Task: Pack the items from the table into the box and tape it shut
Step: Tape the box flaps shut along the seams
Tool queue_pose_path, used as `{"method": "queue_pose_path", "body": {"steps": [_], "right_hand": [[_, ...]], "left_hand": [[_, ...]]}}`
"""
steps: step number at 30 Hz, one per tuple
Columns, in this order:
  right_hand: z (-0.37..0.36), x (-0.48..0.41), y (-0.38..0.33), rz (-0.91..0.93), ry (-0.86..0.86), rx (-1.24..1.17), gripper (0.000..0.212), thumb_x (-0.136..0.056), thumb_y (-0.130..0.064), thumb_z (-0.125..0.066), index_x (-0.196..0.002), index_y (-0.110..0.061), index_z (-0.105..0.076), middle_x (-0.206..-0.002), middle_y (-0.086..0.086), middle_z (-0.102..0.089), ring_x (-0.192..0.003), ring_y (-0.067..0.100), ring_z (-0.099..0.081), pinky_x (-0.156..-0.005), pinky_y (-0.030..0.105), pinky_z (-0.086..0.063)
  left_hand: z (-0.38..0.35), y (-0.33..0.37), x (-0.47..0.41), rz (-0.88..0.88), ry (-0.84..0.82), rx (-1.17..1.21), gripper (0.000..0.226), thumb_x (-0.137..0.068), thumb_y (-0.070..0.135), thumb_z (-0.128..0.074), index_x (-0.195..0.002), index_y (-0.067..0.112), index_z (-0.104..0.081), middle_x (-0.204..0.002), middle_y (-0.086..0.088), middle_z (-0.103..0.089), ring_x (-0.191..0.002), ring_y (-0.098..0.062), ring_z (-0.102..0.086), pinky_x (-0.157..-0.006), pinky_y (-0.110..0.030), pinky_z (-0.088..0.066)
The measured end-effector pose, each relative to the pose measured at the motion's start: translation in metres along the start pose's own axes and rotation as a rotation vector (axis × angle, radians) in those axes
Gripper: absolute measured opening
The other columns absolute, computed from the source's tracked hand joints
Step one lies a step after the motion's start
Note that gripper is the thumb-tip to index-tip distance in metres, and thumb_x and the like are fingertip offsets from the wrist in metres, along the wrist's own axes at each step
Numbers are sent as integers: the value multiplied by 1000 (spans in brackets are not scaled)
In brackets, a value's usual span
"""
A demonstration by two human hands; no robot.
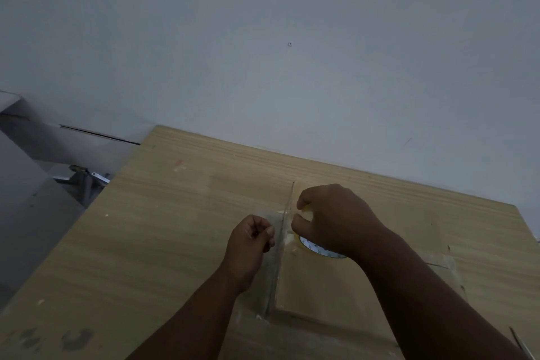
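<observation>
The cardboard box (321, 289) lies low on the wooden worktop (175, 213), at about 5 o'clock in the view, its top flaps down and a raised seam or edge running along its left side. The tape roll (320, 252) sits on the box top directly under the right hand (336, 219), only its white inner ring showing at 6 o'clock of the knuckles. That hand's grip is curled over the roll from above, thumb and forefinger bent round the rim at the 9 o'clock side, the forearm coming in from 5 o'clock across the box. The left hand (252, 242) is just beside it at 9 o'clock, on the other side of the seam, fingers folded into the palm and thumb pressed against the forefinger. Its grip seems to pinch the loose end of a clear tape strip (276, 221) drawn from the roll, though the film is faint in the dim light. The left forearm rises from 7 o'clock, wrist straight. A plain grey wall (263, 38) stands behind the worktop at 12 o'clock.
</observation>
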State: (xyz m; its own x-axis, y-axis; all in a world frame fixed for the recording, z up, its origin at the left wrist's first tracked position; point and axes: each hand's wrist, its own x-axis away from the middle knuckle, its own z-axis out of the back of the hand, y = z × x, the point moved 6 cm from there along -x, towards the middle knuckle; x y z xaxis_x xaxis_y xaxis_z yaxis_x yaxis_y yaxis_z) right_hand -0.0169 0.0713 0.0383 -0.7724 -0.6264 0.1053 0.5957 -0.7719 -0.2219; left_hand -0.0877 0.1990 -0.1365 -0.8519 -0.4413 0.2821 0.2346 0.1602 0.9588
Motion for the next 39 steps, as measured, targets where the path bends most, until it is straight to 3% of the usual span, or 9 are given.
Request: {"method": "queue_pose_path", "body": {"steps": [9, 14, 18, 22, 26, 28, 31, 35, 39], "right_hand": [[-1, 0, 0, 5, 24, 13, 34, -86, -49, -60, -110, -28, -71, -105, -8, -71, -94, 16, -65, -80, 28, -52], [-1, -1, 1, 22, 39, 46, 35, -87, -51, -57, -111, -28, -70, -103, -7, -72, -91, 17, -65, -80, 29, -53], [-1, -1, 1, 34, 31, 54, 39, -89, -53, -55, -115, -28, -69, -107, -7, -71, -94, 15, -64, -77, 27, -50], [-1, 0, 3, 52, 30, 21, 43, -92, -55, -52, -122, -30, -69, -114, -9, -71, -99, 12, -64, -73, 25, -44], [1, 9, 14, 62, 146, -147, 46, -92, -60, -52, -125, -33, -70, -124, -14, -70, -110, 8, -65, -83, 25, -49], [-1, 15, 24, 40, 234, -232, 51, -90, -61, -57, -128, -29, -68, -129, -12, -68, -116, 11, -64, -95, 29, -51], [-5, 25, 39, 30, 330, -357, 43, -87, -52, -65, -115, -21, -75, -113, -8, -75, -98, 11, -70, -82, 17, -50], [-3, 26, 46, 30, 384, -473, 25, -87, -42, -71, -96, -20, -79, -89, -12, -76, -77, 1, -68, -68, 5, -45], [3, 22, 54, 15, 371, -456, 14, -84, -33, -71, -86, -23, -81, -81, -15, -76, -72, 0, -68, -67, 25, -55]], "left_hand": [[-15, 1, 11, -94, 120, -96, 11, -97, 0, -61, -88, 6, -62, -79, -6, -66, -63, -2, -56, -61, -15, -45], [-18, 3, 14, -160, 211, -282, 11, -92, 16, -73, -99, 17, -65, -93, 1, -69, -84, -18, -66, -65, -14, -48], [0, 1, 11, -23, 293, -317, 93, -78, 31, -87, -152, 17, -32, -137, 0, -39, -115, -21, -55, -90, -40, -56], [-8, 39, 15, -347, -63, -356, 60, -94, 5, -57, -141, 41, -44, -151, 17, -44, -142, -9, -40, -114, -31, -39], [-25, 54, 21, -361, -475, -543, 89, -78, 51, -82, -135, 81, -20, -163, 31, -17, -155, -4, -9, -125, -39, -21], [-29, 57, 18, -390, -499, -767, 107, -63, 68, -85, -140, 75, -11, -164, 30, -1, -154, -1, 10, -128, -43, -5], [-34, 64, 17, -469, -496, -880, 106, -61, 65, -88, -139, 68, -15, -138, 62, 15, -140, 20, 24, -121, -27, 15], [-33, 66, 13, -474, -456, -947, 96, -65, 67, -85, -141, 61, -26, -132, 64, -3, -135, 28, 19, -115, -25, 26], [-31, 67, 10, -457, -431, -1038, 103, -64, 79, -76, -152, 49, -31, -144, 44, -24, -149, 10, -1, -120, -48, 23]]}}
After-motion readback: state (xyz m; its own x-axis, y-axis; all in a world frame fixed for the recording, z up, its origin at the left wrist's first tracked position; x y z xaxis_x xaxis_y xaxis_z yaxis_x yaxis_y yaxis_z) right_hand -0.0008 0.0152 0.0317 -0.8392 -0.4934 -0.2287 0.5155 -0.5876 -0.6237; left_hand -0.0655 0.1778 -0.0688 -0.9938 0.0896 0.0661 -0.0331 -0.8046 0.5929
